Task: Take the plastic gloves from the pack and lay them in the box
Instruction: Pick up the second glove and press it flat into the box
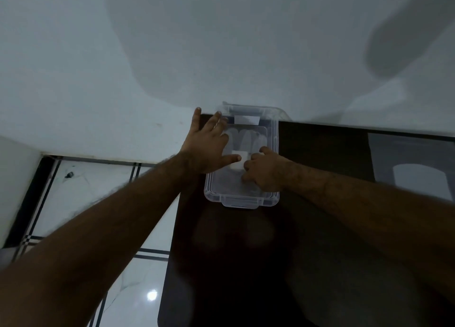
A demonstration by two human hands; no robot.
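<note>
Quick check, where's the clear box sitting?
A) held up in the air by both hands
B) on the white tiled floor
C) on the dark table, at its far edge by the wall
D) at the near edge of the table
C: the clear box rests on the dark table with its far end against the wall, while the left hand and right hand reach into it.

hidden: right hand [264, 170] fingertips, curled under | box [242, 198] contents: blurred, unclear

dark table [332, 154] against white wall [98, 68] — glossy tiled floor [73, 198].
</note>
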